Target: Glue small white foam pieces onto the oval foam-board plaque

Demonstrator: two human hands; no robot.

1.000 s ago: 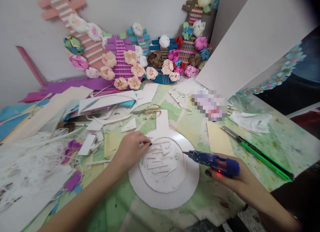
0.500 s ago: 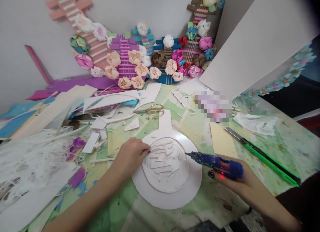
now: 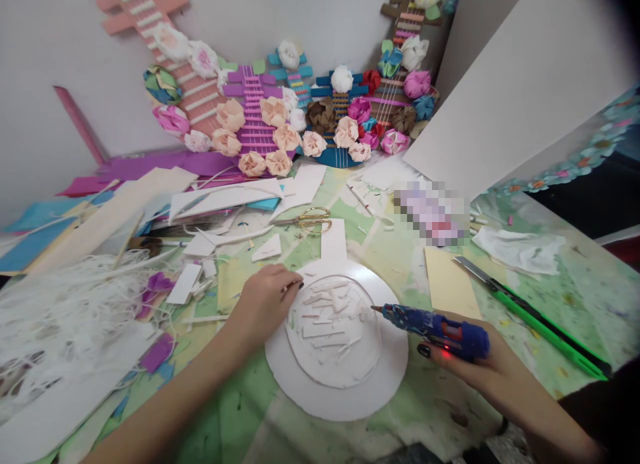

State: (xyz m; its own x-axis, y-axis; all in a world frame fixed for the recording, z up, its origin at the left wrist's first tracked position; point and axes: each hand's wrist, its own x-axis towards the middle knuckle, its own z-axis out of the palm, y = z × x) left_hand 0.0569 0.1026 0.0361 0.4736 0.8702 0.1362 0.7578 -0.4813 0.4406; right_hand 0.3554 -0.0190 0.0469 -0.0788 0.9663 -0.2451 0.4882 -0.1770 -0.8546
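Note:
A white foam-board disc (image 3: 395,371) with a short tab lies on the table. On it is a smaller white disc (image 3: 327,371) with a raised thin rim along its upper edge and white scraps scattered over its face. My left hand (image 3: 273,297) is closed, its fingertips pinched together at the upper left of that rim; whatever lies between them is too small to make out. My right hand (image 3: 480,364) grips a blue glue gun (image 3: 440,331) with a red light lit. Its nozzle points left, by the right side of the rim.
Gold-handled scissors (image 3: 313,219) lie beyond the tab. A green utility knife (image 3: 540,324), blade out, rests at right beside a cream card (image 3: 453,284). White string (image 3: 55,331) and paper scraps pile up at left. Flower-decorated guitar shapes (image 3: 257,117) lean on the back wall.
My left fingertips have shifted slightly up along the rim. My right hand and the glue gun have stayed nearly in place beside the disc. The whole view has moved slightly.

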